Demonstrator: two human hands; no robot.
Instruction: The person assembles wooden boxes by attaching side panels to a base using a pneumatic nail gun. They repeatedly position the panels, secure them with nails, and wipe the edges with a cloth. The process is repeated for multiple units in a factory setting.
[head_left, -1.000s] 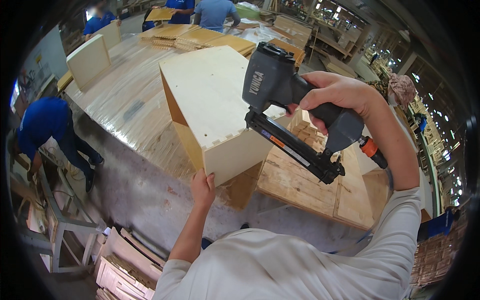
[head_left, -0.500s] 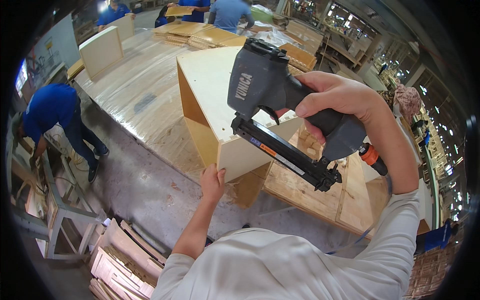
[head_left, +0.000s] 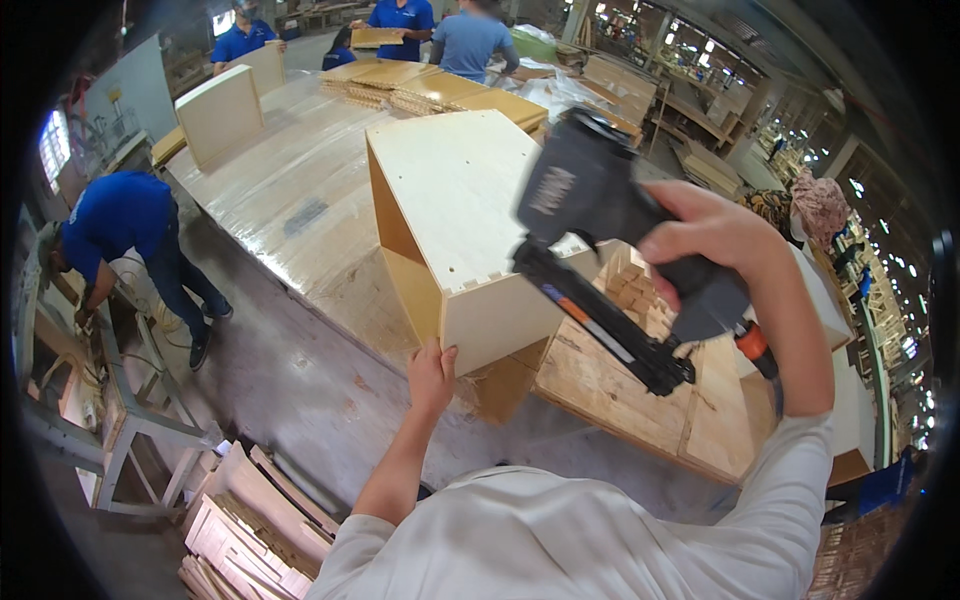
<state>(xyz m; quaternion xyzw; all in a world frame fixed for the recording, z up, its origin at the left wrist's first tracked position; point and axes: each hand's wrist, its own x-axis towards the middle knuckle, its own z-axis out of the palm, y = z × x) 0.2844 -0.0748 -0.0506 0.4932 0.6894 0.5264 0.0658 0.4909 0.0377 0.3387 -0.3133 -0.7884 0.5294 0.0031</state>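
A glossy desk (head_left: 290,225) stands upper left above grey workshop floor (head_left: 285,395); centrally, my left grip (head_left: 431,378) pinches a pale wooden box (head_left: 450,195), my right grip (head_left: 715,235) clasps a dark pneumatic gun (head_left: 580,180).

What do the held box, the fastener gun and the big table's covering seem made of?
Held box: likely pale plywood or solid wood, matt outside; joint teeth line one edge.
Fastener gun: dull dark-grey housing, metal or hard plastic; blur leaves that open.
Table covering: apparently clear, glossy plastic film; glare streaks it and wood tones show through.
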